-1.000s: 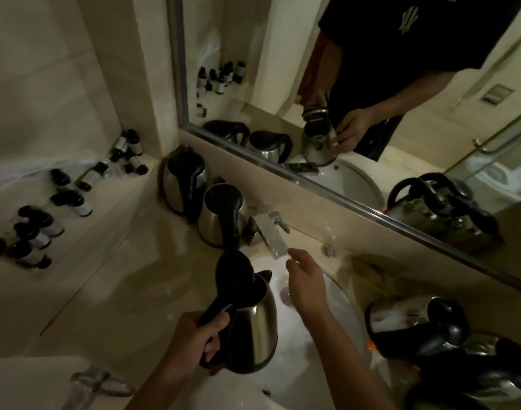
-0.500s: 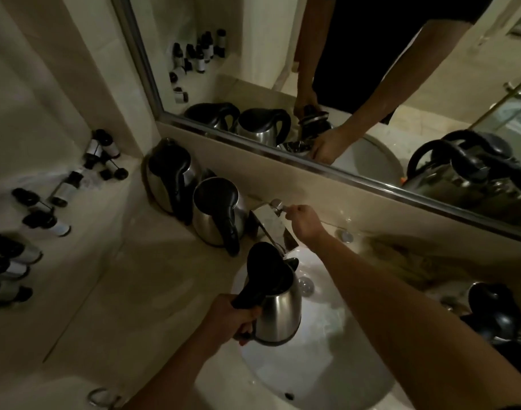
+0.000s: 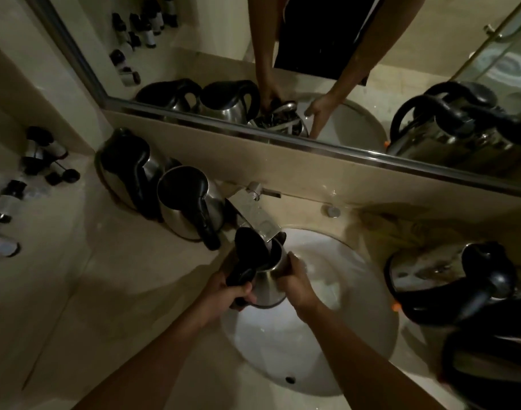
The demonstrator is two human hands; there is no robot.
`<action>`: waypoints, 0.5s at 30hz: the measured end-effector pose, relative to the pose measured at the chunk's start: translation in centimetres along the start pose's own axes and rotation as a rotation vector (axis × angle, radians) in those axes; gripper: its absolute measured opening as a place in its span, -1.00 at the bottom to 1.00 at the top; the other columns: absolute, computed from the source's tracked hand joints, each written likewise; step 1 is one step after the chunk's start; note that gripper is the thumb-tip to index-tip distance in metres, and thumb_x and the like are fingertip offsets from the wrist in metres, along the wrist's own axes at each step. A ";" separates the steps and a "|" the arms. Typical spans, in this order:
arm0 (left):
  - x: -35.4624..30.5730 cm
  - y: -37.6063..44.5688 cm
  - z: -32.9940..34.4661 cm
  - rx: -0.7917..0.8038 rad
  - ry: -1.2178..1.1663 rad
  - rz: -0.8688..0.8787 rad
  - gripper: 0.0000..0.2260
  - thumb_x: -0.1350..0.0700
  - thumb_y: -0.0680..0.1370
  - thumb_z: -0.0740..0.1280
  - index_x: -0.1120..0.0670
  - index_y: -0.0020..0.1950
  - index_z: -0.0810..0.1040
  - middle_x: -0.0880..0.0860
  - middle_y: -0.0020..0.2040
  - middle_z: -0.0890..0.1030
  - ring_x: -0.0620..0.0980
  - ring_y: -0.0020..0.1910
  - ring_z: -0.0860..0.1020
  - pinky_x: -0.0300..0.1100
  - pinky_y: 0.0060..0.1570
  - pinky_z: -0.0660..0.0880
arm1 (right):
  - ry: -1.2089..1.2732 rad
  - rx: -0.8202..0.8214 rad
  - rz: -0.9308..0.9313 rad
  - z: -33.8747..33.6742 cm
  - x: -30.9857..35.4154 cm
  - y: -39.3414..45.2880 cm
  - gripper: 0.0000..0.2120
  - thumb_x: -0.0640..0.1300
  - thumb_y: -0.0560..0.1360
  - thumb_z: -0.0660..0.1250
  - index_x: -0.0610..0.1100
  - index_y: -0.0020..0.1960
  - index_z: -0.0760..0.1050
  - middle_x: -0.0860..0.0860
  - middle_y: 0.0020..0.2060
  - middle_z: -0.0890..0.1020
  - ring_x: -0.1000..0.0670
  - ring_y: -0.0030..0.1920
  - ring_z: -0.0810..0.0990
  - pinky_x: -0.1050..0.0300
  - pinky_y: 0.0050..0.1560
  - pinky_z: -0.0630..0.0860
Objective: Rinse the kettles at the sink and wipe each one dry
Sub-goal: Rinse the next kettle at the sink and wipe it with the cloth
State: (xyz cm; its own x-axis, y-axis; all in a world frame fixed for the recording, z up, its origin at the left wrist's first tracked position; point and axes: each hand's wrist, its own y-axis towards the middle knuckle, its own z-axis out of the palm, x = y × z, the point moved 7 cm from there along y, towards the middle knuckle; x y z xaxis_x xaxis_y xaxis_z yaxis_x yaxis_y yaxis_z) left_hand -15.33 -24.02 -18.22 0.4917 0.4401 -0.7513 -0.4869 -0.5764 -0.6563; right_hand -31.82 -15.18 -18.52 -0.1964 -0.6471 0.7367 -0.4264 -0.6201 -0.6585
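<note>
With right hand (image 3: 294, 284) off the tap (image 3: 255, 211) lever since a moment ago: gripping kettle (image 3: 268, 279) body; left hand (image 3: 223, 294) clamping handle, under spout at sink's (image 3: 357, 350) 11 o'clock, rinsing beginning.

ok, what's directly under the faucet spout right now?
The held kettle, lid flipped open, mouth below the faucet spout; left hand grips the handle, right hand steadies the body. The kettle's inside and any water are not visible.
</note>
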 end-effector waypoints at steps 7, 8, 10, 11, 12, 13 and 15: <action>-0.9 0.3 -0.3 -0.161 0.413 0.242 -0.49 0.09 0.54 0.45 0.07 0.46 0.41 -0.04 0.09 0.66 -0.15 0.03 0.60 -0.33 -0.06 0.47 | -0.432 0.030 -0.053 0.5 1.2 0.9 0.12 -0.02 0.25 0.68 -0.08 0.60 0.07 -0.07 0.47 0.38 -0.19 0.53 0.32 -0.06 0.40 0.43; -0.8 0.0 -0.2 -0.157 0.429 0.259 -0.44 0.07 0.55 0.45 0.05 0.50 0.34 -0.06 0.13 0.62 -0.11 0.10 0.59 -0.31 -0.02 0.45 | -0.456 0.039 -0.046 0.6 1.1 1.0 0.26 0.03 0.23 0.68 -0.06 0.65 -0.08 -0.09 0.55 0.28 -0.20 0.57 0.23 -0.11 0.47 0.35; 0.1 -0.1 0.0 -0.184 0.440 0.262 -0.43 -0.01 0.56 0.43 0.03 0.50 0.29 -0.01 0.23 0.60 0.02 0.21 0.60 -0.20 0.03 0.51 | -0.451 0.018 -0.066 0.5 0.8 1.2 0.32 0.07 0.15 0.67 0.00 0.65 -0.11 -0.09 0.55 0.26 -0.19 0.56 0.25 -0.16 0.47 0.39; 0.2 -0.2 0.0 -0.219 0.465 0.287 -0.42 -0.06 0.56 0.41 0.01 0.51 0.27 0.03 0.28 0.60 0.07 0.23 0.60 -0.14 0.06 0.55 | -0.449 0.008 -0.070 0.3 0.7 1.2 0.31 0.06 0.13 0.68 0.02 0.63 -0.08 -0.09 0.52 0.28 -0.17 0.54 0.28 -0.18 0.44 0.43; 0.5 -0.1 0.1 -0.243 0.511 0.312 -0.40 -0.09 0.57 0.38 0.00 0.53 0.24 0.07 0.32 0.58 0.09 0.25 0.60 -0.09 0.11 0.57 | -0.447 0.003 -0.075 0.2 0.7 1.3 0.28 0.04 0.14 0.69 0.03 0.62 -0.06 -0.09 0.50 0.30 -0.16 0.52 0.30 -0.19 0.42 0.45; 0.6 0.0 0.1 -0.260 0.541 0.345 -0.39 -0.09 0.58 0.36 -0.01 0.56 0.21 0.08 0.36 0.55 0.11 0.25 0.60 -0.06 0.14 0.57 | -0.455 -0.003 -0.077 0.1 0.7 1.5 0.26 0.01 0.16 0.70 0.05 0.61 -0.04 -0.08 0.49 0.31 -0.15 0.50 0.32 -0.19 0.41 0.46; 0.4 0.3 0.2 -0.274 0.564 0.388 -0.38 -0.11 0.60 0.31 -0.03 0.59 0.15 0.09 0.41 0.51 0.15 0.24 0.60 -0.03 0.15 0.55 | -0.486 -0.010 -0.084 0.0 0.9 1.9 0.22 0.01 0.18 0.69 0.08 0.59 -0.03 -0.08 0.44 0.36 -0.15 0.45 0.37 -0.16 0.37 0.48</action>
State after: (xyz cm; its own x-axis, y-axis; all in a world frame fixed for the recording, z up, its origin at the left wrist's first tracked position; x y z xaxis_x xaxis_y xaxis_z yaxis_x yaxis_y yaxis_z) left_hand -15.39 -23.82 -18.74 0.6534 -0.2088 -0.7277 -0.5396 -0.8026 -0.2542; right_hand -32.78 -16.93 -19.11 0.2728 -0.7285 0.6285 -0.4319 -0.6764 -0.5966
